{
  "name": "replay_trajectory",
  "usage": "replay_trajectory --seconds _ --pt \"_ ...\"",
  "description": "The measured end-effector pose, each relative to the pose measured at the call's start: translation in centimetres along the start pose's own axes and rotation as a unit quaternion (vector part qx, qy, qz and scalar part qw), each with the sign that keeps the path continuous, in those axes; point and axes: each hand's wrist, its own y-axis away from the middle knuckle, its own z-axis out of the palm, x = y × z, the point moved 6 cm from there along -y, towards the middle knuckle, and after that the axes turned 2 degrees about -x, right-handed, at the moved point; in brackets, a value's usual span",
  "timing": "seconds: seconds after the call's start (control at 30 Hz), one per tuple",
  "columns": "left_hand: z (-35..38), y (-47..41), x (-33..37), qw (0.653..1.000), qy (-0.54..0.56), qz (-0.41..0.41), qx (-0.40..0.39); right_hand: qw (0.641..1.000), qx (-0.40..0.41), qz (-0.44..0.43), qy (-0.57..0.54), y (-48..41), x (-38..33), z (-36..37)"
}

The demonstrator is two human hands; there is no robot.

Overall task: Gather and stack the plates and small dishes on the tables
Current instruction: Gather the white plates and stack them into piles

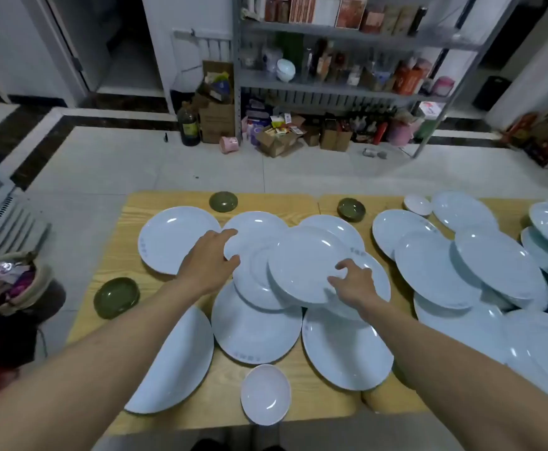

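Both my hands on overlapping plates, mid-table.

My left hand [209, 260] grips the rim of a round white ceramic plate [253, 236]; my right hand [350, 284] pinches the topmost white plate [302, 265] on the light wooden table [109, 262].

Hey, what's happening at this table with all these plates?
A person is gathering white plates on two wooden tables pushed together. The left hand grips the rim of one plate while the right hand holds the edge of a tilted plate lying on top of the small overlapping pile in the middle. Most plates are still spread out or loosely overlapping, and the green dishes and the small white bowl sit untouched.
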Motion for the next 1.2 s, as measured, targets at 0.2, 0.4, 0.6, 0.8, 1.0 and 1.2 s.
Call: replay_trajectory --seconds 0.2,0.4,0.6,0.8,1.0,1.2 --pt "1.5 -0.1 -1.6 1.0 -0.004 -0.021 -0.021 0.994 0.09 0.054 0.013 0.0 1.9 0.8" --pt "1.9 -0.5 -1.9 1.0 -0.009 -0.019 -0.022 0.979 0.078 0.126 -0.14 -1.0 3.5 1.4" --pt "2.0 -0.6 -2.1 0.999 -0.01 -0.026 -0.021 0.966 0.094 0.124 -0.205 -1.2 4.5 1.4" --pt "2.1 -0.4 -2.8 0.999 -0.004 -0.029 -0.026 0.947 0.082 0.1 -0.293 -0.9 4.2 0.8" --pt "1.1 -0.7 -3.7 0.999 0.022 -0.037 -0.014 0.943 0.091 0.046 -0.316 0.0 1.1 -0.2" --pt "-0.8 -0.4 -6.4 0.992 0.084 -0.088 0.037 0.906 0.08 0.002 -0.416 0.0 -4.5 0.9"
